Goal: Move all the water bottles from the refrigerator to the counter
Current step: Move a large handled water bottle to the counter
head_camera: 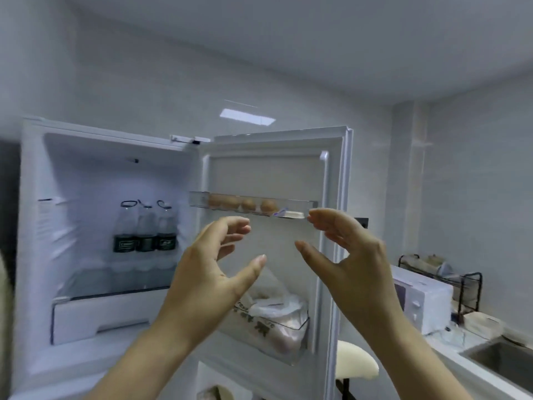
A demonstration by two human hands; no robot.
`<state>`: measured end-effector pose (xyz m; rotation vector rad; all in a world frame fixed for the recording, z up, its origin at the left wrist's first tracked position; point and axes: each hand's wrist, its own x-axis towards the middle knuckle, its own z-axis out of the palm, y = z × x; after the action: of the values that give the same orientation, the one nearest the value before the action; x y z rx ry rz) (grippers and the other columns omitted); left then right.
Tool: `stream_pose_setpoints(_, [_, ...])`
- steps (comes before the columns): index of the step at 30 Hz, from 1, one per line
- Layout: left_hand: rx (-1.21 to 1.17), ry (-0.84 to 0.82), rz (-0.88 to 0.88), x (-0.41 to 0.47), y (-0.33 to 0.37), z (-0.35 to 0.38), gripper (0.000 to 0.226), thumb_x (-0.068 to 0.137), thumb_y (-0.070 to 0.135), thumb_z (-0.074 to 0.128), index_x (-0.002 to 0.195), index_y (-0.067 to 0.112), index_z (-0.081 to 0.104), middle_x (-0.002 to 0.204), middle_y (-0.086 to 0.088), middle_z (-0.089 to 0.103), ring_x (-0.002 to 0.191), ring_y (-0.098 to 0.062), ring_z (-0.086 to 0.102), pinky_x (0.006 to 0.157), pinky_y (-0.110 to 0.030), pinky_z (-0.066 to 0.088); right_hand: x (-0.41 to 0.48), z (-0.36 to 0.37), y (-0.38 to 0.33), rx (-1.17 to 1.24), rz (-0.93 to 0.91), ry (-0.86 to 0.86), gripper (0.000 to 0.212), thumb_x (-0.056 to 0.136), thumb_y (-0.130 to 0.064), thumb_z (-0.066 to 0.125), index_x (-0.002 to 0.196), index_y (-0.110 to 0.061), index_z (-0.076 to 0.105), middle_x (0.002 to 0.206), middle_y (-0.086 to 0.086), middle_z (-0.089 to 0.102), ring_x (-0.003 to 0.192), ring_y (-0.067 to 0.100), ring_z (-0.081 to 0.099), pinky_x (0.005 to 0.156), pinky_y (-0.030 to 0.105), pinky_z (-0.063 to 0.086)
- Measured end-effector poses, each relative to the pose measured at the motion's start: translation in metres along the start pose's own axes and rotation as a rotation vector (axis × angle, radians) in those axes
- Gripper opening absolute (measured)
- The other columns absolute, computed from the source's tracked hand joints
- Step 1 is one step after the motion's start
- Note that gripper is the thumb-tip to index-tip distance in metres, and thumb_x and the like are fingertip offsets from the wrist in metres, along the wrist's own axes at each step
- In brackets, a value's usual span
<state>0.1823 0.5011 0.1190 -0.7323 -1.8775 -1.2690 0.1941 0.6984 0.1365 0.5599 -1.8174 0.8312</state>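
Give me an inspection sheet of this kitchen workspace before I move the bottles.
Surface: counter on the right, no bottles seen on it.
Job's things: three water bottles upright, side by side on the refrigerator shelf.
Clutter: eggs in the upper door tray, plastic bags in the lower door bin.
Hands: left hand and right hand in front of the open door, both open, holding nothing.
Cables: nothing seen.
Surroundings: microwave, wire rack, sink, stool.

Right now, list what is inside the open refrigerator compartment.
Three water bottles stand side by side on its shelf. Below sits a closed white drawer; its contents are hidden.
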Motion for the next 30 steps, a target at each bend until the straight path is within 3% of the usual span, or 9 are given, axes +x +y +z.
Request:
stream_pose_setpoints(11, [0.099,0.096,-0.059,0.035,-0.113,-0.111,0.042,0.077,0.028,0.076,0.114,0.032,0.059,0.114,0.016,0.063,0.111,0.000,0.058,0.097,-0.021,0.048,0.037,0.178,-0.017,0.140,-0.016,-0.020,0.042,0.078,-0.032,0.076,0.117,-0.020,0.066,0.109,-0.015,0.068,0.103,0.004,0.063,0.091,0.031,0.054])
stream_pose_setpoints(15, [0.133,0.088,-0.063,0.051,-0.153,-0.143,0.043,0.078,0.025,0.076,0.116,0.032,0.058,0.114,0.018,0.062,0.110,0.005,0.057,0.094,-0.012,0.047,0.048,0.235,-0.019,0.163,0.004,-0.026,0.045,0.078,-0.035,0.075,0.120,-0.022,0.064,0.112,-0.015,0.067,0.106,0.001,0.062,0.094,0.026,0.052])
stream_pose_setpoints(30, [0.236,0.182,-0.135,0.108,-0.278,-0.179,0.044,0.077,0.021,0.078,0.114,0.032,0.058,0.113,0.019,0.064,0.109,0.006,0.058,0.095,-0.018,0.047,0.099,0.391,0.031,0.337,0.040,-0.088,0.038,0.080,-0.029,0.077,0.116,-0.027,0.063,0.110,-0.021,0.066,0.107,-0.001,0.061,0.094,0.021,0.050])
